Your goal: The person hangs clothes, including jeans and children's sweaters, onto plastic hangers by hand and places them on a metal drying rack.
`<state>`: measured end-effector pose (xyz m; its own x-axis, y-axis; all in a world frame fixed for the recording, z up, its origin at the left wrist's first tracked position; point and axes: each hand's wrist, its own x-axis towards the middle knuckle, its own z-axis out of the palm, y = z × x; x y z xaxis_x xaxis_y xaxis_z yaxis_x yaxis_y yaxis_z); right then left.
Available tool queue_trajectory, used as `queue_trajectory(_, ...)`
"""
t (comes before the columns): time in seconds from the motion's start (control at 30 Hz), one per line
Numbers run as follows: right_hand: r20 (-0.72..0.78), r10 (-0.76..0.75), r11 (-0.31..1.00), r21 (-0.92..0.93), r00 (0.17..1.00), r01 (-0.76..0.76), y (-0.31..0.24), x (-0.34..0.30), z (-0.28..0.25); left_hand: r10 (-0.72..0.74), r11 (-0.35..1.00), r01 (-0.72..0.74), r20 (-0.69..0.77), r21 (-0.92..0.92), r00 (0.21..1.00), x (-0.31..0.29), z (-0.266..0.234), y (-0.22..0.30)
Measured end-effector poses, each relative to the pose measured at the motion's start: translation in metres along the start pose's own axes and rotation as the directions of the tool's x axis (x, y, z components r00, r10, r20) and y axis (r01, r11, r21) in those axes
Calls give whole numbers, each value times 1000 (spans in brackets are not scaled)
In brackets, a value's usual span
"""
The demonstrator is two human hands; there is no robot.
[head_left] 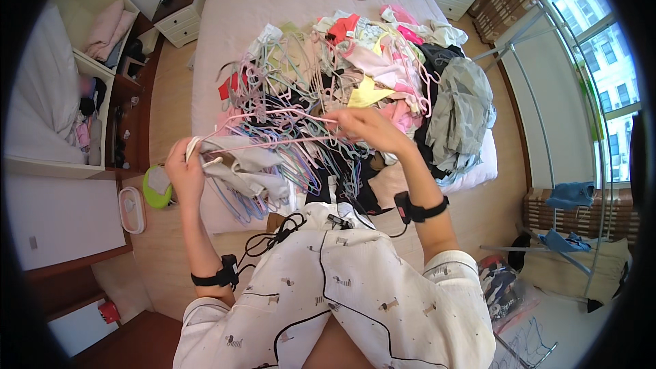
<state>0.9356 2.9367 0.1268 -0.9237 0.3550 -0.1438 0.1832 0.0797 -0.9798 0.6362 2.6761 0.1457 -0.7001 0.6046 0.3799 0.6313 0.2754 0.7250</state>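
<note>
Head view: pale garment (254,157) partly on a hanger, big heap left

At far left, pink cloth (109,31) sits on a shelf. The left hand (184,167) grips the edge of the pale garment at one end of a pink hanger (294,141); the right hand (365,126) pinches the hanger's other end. Both are held over a tangle of hangers (311,164) on the bed (266,3). The garment looks only partly fitted, so this piece seems unfinished. Beyond the tangle, a mixed clothes heap (369,72) seems left to handle, with grey cloth (461,113) along its right side. Farther right, blue pieces (570,195) hang on a metal rack; whether they count as done is unclear.

The left fingers hide where cloth meets hanger. Overlapping hangers cannot be counted, the heap's lower layers are covered, and the dark rim cuts off the room's edges.
</note>
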Motion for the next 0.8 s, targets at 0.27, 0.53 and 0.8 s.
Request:
queue_trajectory(0.27,45,72,978,194,996,-80,-41,-87,22,74,936,-24,132,-350,989,32,23,29)
queue_trajectory(0.53,-268,-54,973,202,962,110,-59,-109,64,427,841,-374,55,-391,903,66,59,124)
queue_trajectory(0.8,-442,-265,819,365,857,442,-47,-129,75,599,751,-614,-141,-243,788,81,46,179)
